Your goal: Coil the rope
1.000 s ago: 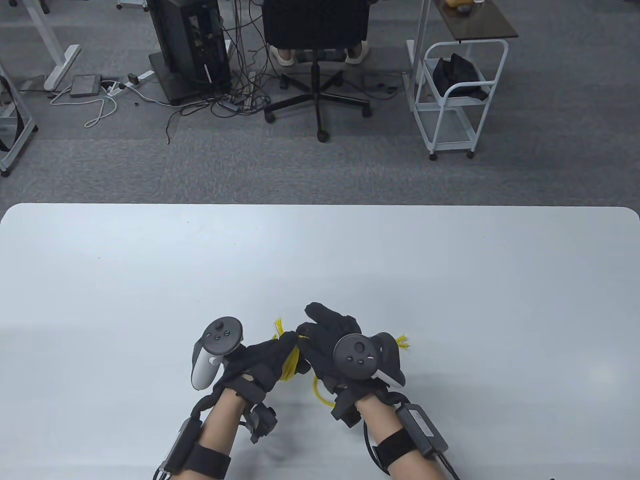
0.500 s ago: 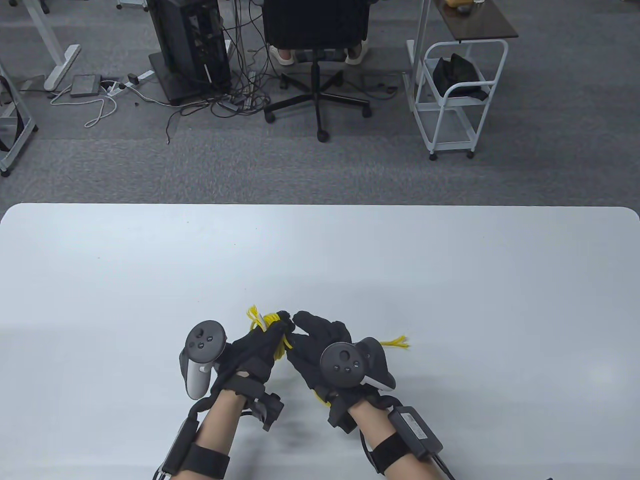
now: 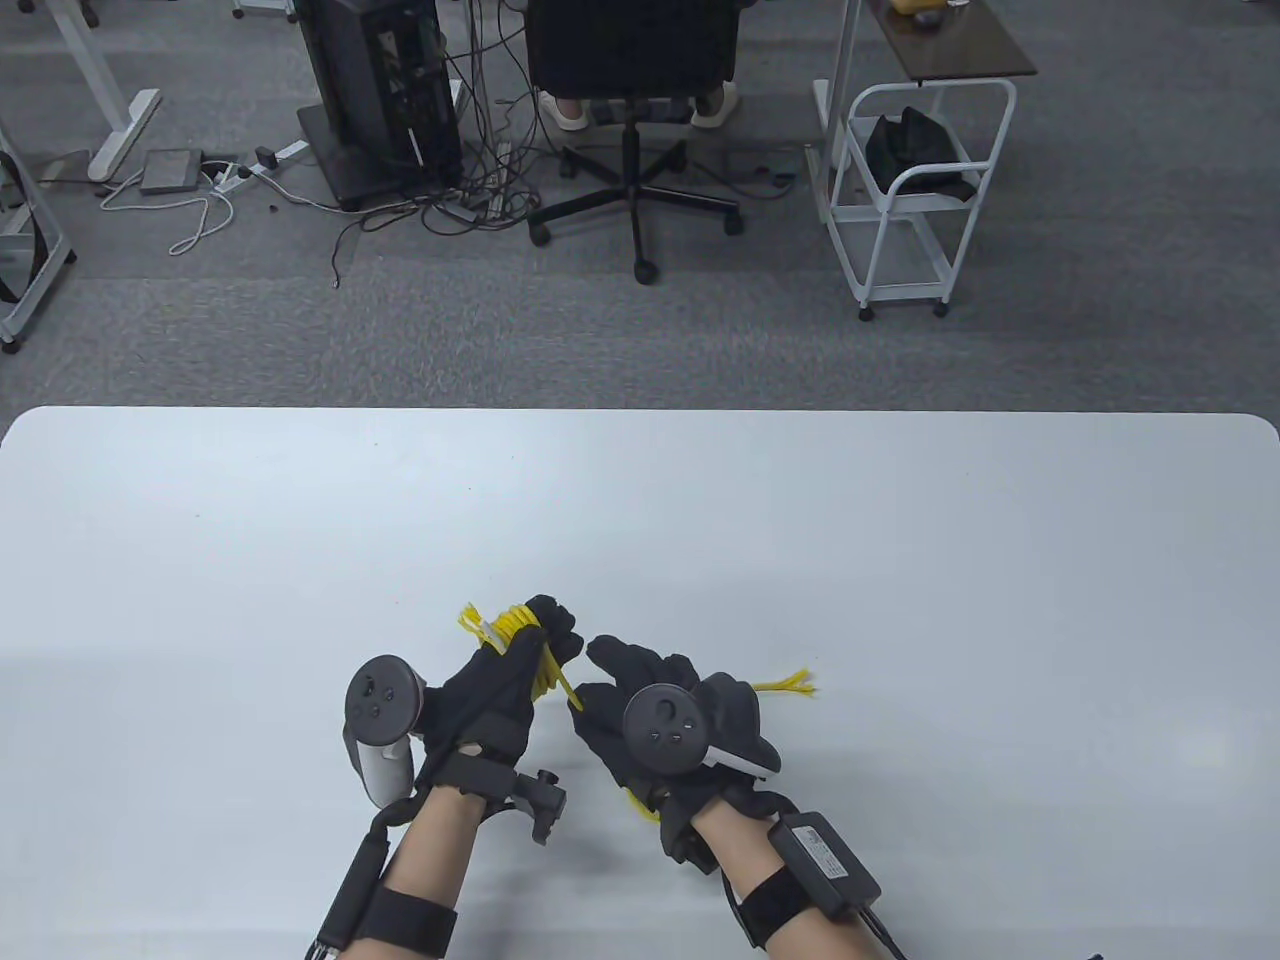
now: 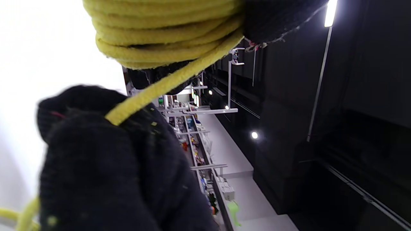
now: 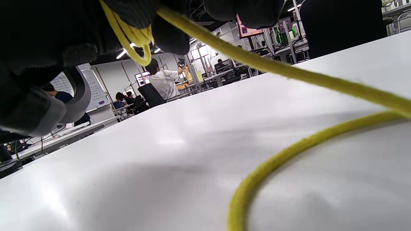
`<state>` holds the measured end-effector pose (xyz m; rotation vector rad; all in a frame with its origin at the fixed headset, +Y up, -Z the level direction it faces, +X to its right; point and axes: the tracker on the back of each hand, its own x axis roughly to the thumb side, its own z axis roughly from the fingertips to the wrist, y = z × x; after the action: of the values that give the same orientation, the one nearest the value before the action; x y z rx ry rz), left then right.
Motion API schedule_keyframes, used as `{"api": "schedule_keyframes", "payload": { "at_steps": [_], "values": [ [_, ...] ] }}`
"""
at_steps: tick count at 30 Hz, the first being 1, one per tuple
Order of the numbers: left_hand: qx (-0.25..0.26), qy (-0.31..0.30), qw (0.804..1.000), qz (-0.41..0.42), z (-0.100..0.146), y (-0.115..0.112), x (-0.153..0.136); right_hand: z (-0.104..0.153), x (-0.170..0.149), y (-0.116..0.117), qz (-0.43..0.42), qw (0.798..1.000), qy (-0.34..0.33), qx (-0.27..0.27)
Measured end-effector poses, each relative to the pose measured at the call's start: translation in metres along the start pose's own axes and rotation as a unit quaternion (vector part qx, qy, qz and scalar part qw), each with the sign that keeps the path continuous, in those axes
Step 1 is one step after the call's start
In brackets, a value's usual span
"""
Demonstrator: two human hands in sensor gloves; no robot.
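The rope point(image 3: 515, 625) is soft, light and limp. The left hand point(image 3: 500, 690) grips the wound turns; the right hand point(image 3: 640, 715) pinches the feeding strand just beside it. Grasp close to the coil, maintaining tension.

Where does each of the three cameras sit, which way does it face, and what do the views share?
Table view: above the white table, looking down and out at the office; both forearms, left hand and right hand show.
Left wrist view: beneath the left hand, tilted; glove and wound yellow rope.
Right wrist view: low over the tabletop, facing across it; right-hand fingers at top.
Shared: the rope strand between the hands shows in all three.
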<state>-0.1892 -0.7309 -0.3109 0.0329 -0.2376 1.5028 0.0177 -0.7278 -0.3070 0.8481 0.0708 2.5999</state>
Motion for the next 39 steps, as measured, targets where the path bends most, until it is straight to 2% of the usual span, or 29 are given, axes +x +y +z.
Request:
{"api": "schedule_keyframes", "payload": {
  "at_steps": [6,14,20,26,32,39],
  "values": [
    [-0.050,-0.030,0.996,0.070,-0.001,-0.007,0.003,-0.001,-0.008,0.004,-0.005,1.000,0.007,0.020],
    [-0.115,-0.026,0.983,0.140,-0.004,-0.018,0.000,0.000,-0.024,0.000,-0.001,0.999,0.038,0.031],
    [-0.190,-0.005,0.974,0.119,-0.006,-0.029,-0.001,0.002,-0.036,-0.006,0.017,0.998,0.061,0.024],
    [-0.264,0.038,0.961,0.077,-0.007,-0.036,-0.004,0.006,-0.042,-0.017,0.025,0.997,0.068,-0.011],
    [-0.301,0.071,0.950,0.039,-0.008,-0.039,-0.008,0.008,-0.044,-0.026,0.029,0.996,0.070,-0.039],
    [-0.319,0.104,0.941,-0.031,-0.007,-0.041,-0.011,0.011,-0.043,-0.032,0.032,0.994,0.064,-0.083]
  ]
}}
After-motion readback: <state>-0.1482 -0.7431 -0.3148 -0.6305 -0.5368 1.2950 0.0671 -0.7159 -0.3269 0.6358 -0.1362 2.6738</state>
